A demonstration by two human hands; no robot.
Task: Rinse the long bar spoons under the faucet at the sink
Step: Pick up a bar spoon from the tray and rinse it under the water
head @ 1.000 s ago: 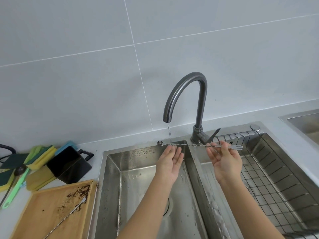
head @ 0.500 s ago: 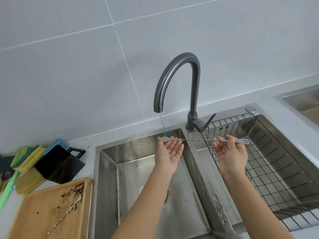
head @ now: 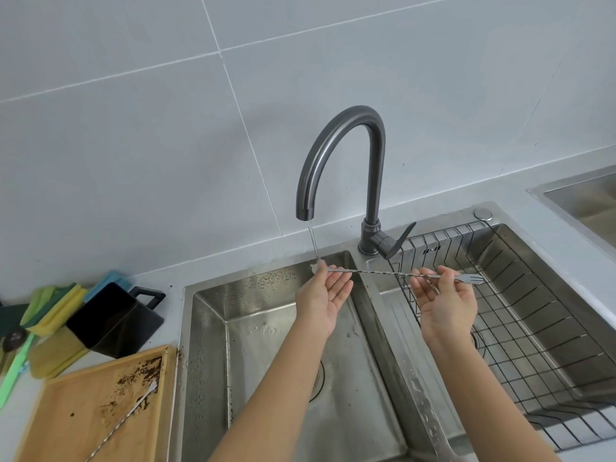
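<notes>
Wooden tray (head: 76, 411): rests on the desk at far left, soiled with dark grounds; a second bar spoon (head: 125, 420) lies on it, judged unrinsed.
Left basin (head: 266, 328): wet steel, no utensils visible inside.
Faucet (head: 346, 155): running; a thin stream (head: 313, 243) falls onto the bowl end of the held bar spoon (head: 376, 271).
Left hand (head: 325, 296): palm up under the stream; the grip is loose, fingers nearly flat, supporting the bowl end.
Right hand (head: 445, 301): narrow grip, fingertips pinching the twisted shaft near the fork end, over the wire rack (head: 533, 328) in the right basin.
Spoon position: level, spanning the divider between basins.
Progress: first spoon mid-rinse, bowl end only; shaft, fork end and the tray spoon are judged outstanding.
</notes>
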